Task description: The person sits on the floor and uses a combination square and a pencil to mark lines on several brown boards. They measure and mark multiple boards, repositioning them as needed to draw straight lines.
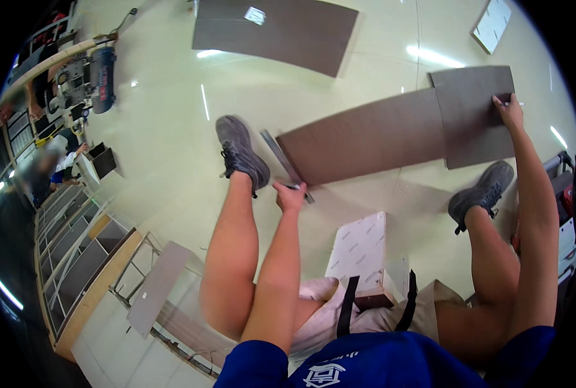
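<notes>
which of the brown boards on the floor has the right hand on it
The smaller squarish brown board lying over the right end of the long board. The right hand presses its right edge; the third board lies apart at the top, untouched.

The person is sitting with both bare knees bent and spread apart. The left hand [290, 195] is reaching straight out in front, its fingers curled shut in a fist. The right hand [509, 110] is stretching far forward, fingers pressing down flat.
</notes>
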### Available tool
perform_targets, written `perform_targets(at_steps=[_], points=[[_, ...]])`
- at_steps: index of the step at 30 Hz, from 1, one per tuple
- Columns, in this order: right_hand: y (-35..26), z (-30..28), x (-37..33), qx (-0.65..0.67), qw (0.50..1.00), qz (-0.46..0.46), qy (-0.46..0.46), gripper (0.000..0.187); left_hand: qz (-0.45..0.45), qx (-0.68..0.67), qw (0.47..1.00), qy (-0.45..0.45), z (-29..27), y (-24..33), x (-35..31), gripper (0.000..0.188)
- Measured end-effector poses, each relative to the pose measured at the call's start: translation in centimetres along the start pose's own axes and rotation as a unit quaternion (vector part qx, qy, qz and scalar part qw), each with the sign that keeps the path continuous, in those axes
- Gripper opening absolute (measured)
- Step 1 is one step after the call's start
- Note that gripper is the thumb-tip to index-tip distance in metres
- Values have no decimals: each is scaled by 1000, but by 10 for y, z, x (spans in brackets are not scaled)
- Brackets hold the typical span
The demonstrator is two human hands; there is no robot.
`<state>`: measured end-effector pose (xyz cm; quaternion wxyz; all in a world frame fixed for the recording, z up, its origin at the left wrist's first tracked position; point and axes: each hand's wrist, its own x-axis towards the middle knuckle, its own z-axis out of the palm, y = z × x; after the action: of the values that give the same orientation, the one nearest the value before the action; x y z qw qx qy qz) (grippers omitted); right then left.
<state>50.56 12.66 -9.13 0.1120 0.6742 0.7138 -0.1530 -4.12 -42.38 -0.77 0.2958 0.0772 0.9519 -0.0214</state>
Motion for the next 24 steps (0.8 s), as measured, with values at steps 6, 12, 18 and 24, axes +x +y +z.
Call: perform_targets(at_steps=[6, 12, 18, 24], points=[[-9, 9, 9, -31, 999, -14, 6, 89, 127, -64, 990, -16, -37, 13, 78, 91], [8, -1, 13, -57, 998, -5, -1, 91, 132, 37, 990, -14, -51, 52, 74, 91], [-3, 2, 19, -63, 998, -4, -22, 95, 81, 45, 995, -24, -47, 22, 61, 91], [7, -1, 30, -46, 996, 3, -71, 101, 86, 27, 996, -20, -40, 4, 60, 86]])
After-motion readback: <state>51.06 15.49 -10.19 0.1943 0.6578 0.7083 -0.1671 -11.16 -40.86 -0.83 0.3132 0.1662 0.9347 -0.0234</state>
